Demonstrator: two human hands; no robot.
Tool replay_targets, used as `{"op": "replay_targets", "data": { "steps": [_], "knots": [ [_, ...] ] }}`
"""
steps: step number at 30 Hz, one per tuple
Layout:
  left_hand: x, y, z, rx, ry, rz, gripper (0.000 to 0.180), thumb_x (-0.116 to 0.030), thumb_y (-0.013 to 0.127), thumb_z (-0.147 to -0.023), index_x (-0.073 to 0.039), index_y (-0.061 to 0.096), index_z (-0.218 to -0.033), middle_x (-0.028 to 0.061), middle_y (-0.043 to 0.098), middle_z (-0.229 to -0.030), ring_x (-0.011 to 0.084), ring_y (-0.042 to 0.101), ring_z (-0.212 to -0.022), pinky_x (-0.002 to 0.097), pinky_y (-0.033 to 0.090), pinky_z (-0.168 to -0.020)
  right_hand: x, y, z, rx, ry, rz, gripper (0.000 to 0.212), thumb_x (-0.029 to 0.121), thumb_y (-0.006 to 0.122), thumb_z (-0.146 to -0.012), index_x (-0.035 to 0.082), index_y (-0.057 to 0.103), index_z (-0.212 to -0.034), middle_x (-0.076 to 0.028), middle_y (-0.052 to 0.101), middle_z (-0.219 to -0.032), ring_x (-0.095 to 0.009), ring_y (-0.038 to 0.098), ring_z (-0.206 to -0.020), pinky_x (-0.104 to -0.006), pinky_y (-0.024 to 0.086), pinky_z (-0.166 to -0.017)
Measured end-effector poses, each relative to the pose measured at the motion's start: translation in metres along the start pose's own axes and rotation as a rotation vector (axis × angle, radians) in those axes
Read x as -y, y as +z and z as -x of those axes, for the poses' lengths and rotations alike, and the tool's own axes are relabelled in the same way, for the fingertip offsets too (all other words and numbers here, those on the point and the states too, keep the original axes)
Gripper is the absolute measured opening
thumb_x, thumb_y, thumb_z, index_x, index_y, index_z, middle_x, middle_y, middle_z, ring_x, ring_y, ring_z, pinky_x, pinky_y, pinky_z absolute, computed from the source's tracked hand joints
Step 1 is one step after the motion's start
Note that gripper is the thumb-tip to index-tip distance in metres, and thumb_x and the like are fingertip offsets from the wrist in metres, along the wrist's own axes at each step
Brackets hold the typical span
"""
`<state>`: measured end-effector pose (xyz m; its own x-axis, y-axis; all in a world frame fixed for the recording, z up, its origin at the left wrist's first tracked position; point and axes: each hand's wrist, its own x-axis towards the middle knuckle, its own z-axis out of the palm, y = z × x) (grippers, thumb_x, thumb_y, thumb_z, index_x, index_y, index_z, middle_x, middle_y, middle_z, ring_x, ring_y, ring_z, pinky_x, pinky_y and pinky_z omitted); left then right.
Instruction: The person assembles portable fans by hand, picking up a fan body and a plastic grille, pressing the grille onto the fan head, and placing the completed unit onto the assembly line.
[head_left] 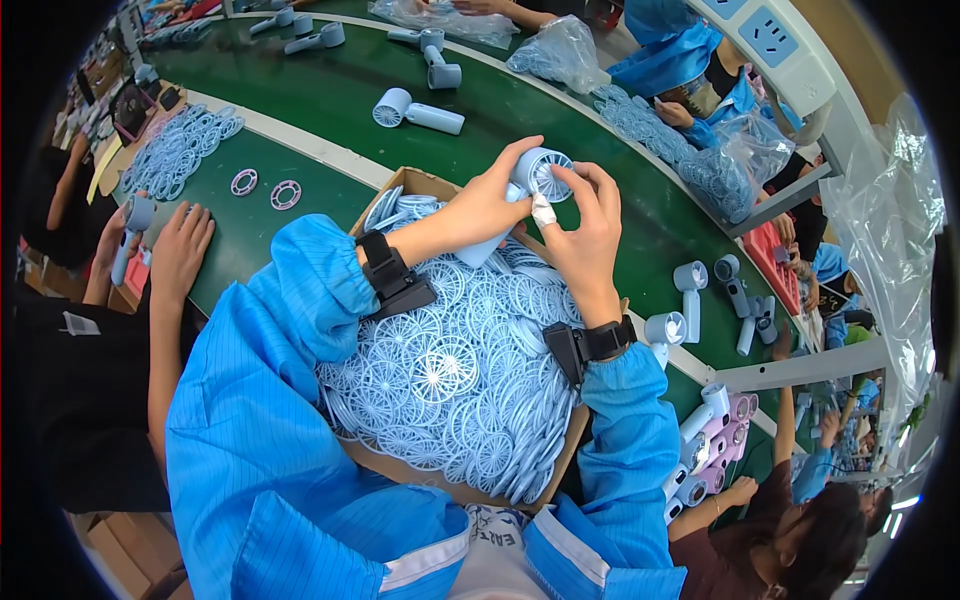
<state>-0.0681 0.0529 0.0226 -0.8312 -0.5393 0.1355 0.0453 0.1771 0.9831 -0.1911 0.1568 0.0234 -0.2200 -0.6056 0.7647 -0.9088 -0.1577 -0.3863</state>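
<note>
My left hand (485, 200) is wrapped around a light-blue handheld fan (535, 162), held above the far side of a cardboard box. The fan's handle slants down to the left below my palm. A spoked round grille (551, 183) sits at the face of the fan head. My right hand (588, 240) grips that grille's rim between fingers and thumb; white wrapping covers the thumb's tip. Whether the grille is fully seated cannot be made out. Below both hands, the box (400, 183) is heaped with loose light-blue grilles (470, 370).
A green conveyor (330, 90) curves past the box, carrying a fan (415, 110) and several others. Two pink rings (286, 194) and a grille pile (180, 145) lie left, near a co-worker's hands (180, 250). Pink and blue fans (715, 440) are stacked right, beside another person.
</note>
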Motion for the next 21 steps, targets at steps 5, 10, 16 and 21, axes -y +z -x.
{"op": "replay_targets", "data": {
  "steps": [5, 10, 16, 21],
  "knots": [
    [0.002, 0.000, -0.001, 0.022, 0.003, 0.002, 0.072, -0.002, 0.051, -0.086, -0.022, 0.019, -0.147, 0.0148, 0.057, -0.101, 0.0147, 0.058, -0.057, 0.0271, 0.049, -0.046, -0.001, 0.000, 0.001, -0.003, 0.001, 0.003, 0.040, 0.005, 0.076, -0.067, 0.005, 0.065, -0.106, -0.011, 0.055, -0.109, -0.027, 0.057, -0.097, -0.0359, 0.048, -0.082],
    [0.002, 0.000, 0.000, 0.017, 0.009, 0.015, 0.072, -0.001, 0.051, -0.086, -0.022, 0.018, -0.147, 0.0156, 0.057, -0.104, 0.0150, 0.058, -0.057, 0.0273, 0.049, -0.045, -0.002, 0.001, 0.001, 0.006, 0.005, 0.009, 0.040, 0.005, 0.076, -0.067, 0.005, 0.065, -0.106, -0.011, 0.055, -0.109, -0.026, 0.057, -0.096, -0.0355, 0.049, -0.082],
    [0.004, -0.001, -0.001, 0.050, -0.014, 0.025, 0.071, -0.005, 0.055, -0.086, -0.021, 0.020, -0.146, 0.0154, 0.056, -0.108, 0.0169, 0.062, -0.066, 0.0294, 0.052, -0.050, -0.008, 0.001, 0.001, 0.051, -0.012, 0.074, 0.043, 0.004, 0.073, -0.070, 0.009, 0.066, -0.112, -0.011, 0.056, -0.111, -0.026, 0.057, -0.095, -0.0344, 0.049, -0.081],
    [0.000, -0.002, 0.001, 0.080, -0.052, 0.073, 0.071, -0.004, 0.054, -0.086, -0.020, 0.019, -0.146, 0.0132, 0.055, -0.110, 0.0146, 0.061, -0.068, 0.0278, 0.053, -0.052, -0.018, 0.002, 0.002, 0.056, -0.052, 0.150, 0.039, 0.011, 0.069, -0.079, 0.013, 0.065, -0.118, -0.011, 0.056, -0.118, -0.023, 0.058, -0.098, -0.0312, 0.049, -0.081]
  ]
}}
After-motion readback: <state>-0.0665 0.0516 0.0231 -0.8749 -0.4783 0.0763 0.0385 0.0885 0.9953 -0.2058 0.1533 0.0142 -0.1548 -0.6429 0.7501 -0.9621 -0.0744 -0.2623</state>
